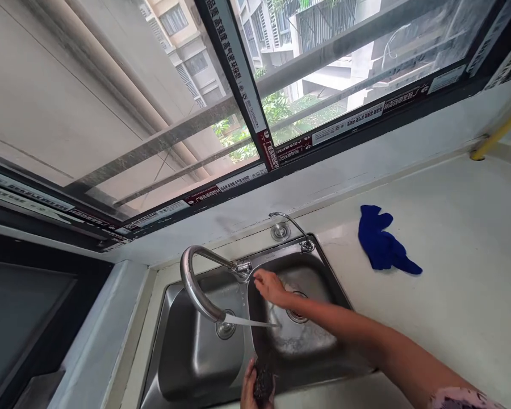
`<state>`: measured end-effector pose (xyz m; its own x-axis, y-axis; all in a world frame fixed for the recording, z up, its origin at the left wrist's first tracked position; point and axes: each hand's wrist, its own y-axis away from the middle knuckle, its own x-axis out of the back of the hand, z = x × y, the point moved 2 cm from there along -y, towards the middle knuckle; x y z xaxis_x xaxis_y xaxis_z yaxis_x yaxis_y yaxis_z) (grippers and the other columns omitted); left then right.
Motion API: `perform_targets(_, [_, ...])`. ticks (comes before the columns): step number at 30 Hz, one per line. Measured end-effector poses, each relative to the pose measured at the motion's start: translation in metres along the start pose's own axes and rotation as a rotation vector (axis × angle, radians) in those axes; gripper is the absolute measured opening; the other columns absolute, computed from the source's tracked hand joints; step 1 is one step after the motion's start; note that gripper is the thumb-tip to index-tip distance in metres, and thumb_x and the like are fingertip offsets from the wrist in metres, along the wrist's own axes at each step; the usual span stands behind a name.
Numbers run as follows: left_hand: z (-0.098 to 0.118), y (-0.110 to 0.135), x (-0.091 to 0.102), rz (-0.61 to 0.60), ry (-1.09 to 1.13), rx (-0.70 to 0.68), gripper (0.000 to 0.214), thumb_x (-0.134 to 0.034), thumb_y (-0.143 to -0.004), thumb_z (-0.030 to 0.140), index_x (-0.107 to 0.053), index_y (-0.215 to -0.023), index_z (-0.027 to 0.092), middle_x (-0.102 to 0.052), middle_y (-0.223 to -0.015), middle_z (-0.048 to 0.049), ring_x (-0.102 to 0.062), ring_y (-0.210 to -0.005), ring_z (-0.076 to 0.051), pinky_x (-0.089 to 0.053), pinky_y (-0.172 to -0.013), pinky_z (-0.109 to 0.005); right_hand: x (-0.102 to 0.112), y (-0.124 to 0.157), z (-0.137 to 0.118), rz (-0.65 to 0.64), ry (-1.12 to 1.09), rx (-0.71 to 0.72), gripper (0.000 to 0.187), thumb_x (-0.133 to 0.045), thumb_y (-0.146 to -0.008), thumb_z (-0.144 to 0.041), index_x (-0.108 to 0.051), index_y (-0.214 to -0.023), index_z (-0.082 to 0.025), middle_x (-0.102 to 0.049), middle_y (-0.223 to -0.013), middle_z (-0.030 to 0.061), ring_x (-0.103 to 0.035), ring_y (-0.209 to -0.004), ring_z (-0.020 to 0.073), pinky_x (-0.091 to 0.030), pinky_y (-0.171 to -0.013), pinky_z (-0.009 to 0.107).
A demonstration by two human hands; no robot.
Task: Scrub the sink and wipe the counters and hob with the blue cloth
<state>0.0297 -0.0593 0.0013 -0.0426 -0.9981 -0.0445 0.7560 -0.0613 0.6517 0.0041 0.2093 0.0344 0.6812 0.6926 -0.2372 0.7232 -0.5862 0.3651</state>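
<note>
My right hand point(270, 287) reaches over the sink divider with its fingers curled at the lever handle point(250, 274) of the curved metal faucet point(189, 278). Water point(251, 322) streams from the spout into the right basin point(319, 272). Near the front edge of the sink, my left hand point(249, 386) is closed around a dark, rough-looking lump point(264, 382). Its exact kind cannot be made out, and the lower part of this hand is cut off by the frame.
A smaller thin faucet point(296, 223) stands at the back right of the sink, beside a round metal drain strainer point(280, 231). A crumpled blue cloth point(381, 241) lies on the white counter point(451, 227). The left basin point(183, 352) is beside the stream. A window point(264, 130) rises behind.
</note>
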Motion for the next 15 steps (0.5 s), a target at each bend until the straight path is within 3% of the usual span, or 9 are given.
perform_targets(2, [0.001, -0.002, 0.008, 0.071, 0.116, 0.09, 0.016, -0.065, -0.075, 0.013, -0.075, -0.08, 0.024, -0.075, -0.11, -0.007, -0.066, -0.118, -0.028, -0.061, -0.088, -0.039, -0.002, -0.019, -0.013, -0.043, 0.08, 0.049, 0.019, -0.07, -0.077, -0.01, -0.058, -0.069, -0.023, -0.067, -0.08, 0.0018, -0.06, -0.109, 0.0244, -0.043, -0.096, 0.03])
perform_targets(5, [0.007, 0.004, 0.008, 0.092, 0.327, 0.216, 0.019, -0.063, -0.078, 0.011, -0.077, -0.087, 0.022, -0.077, -0.097, -0.0049, -0.072, -0.097, -0.023, -0.063, -0.086, -0.037, -0.009, -0.034, -0.019, -0.096, 0.168, 0.078, 0.028, -0.071, -0.079, -0.012, -0.05, -0.064, -0.024, -0.068, -0.082, 0.0047, -0.059, -0.116, 0.0287, -0.041, -0.101, 0.034])
perform_targets(8, [0.012, 0.011, 0.001, 0.098, 0.37, 0.228, 0.019, -0.062, -0.077, 0.01, -0.076, -0.087, 0.019, -0.077, -0.094, -0.0043, -0.072, -0.086, -0.018, -0.062, -0.078, -0.032, -0.015, -0.04, -0.019, -0.115, 0.218, 0.08, 0.025, -0.07, -0.082, -0.015, -0.051, -0.069, -0.024, -0.07, -0.09, 0.0068, -0.057, -0.124, 0.0308, -0.039, -0.107, 0.039])
perform_targets(12, [0.022, 0.017, -0.006, 0.105, 0.096, 0.096, 0.024, -0.071, -0.067, 0.021, -0.076, -0.09, 0.021, -0.075, -0.096, -0.0047, -0.069, -0.085, -0.019, -0.057, -0.067, -0.028, -0.032, -0.044, -0.017, -0.105, 0.207, 0.038, 0.019, -0.07, -0.081, -0.015, -0.055, -0.075, -0.024, -0.072, -0.099, 0.009, -0.055, -0.13, 0.0304, -0.043, -0.107, 0.04])
perform_targets(15, [0.057, 0.025, -0.014, 0.112, -0.255, -0.208, 0.039, -0.077, -0.062, 0.042, -0.075, -0.095, 0.022, -0.075, -0.101, -0.0056, -0.067, -0.094, -0.022, -0.056, -0.076, -0.032, -0.053, -0.049, -0.019, -0.116, 0.106, -0.015, 0.017, -0.073, -0.077, -0.013, -0.058, -0.078, -0.022, -0.074, -0.099, 0.0122, -0.058, -0.128, 0.0305, -0.05, -0.101, 0.038])
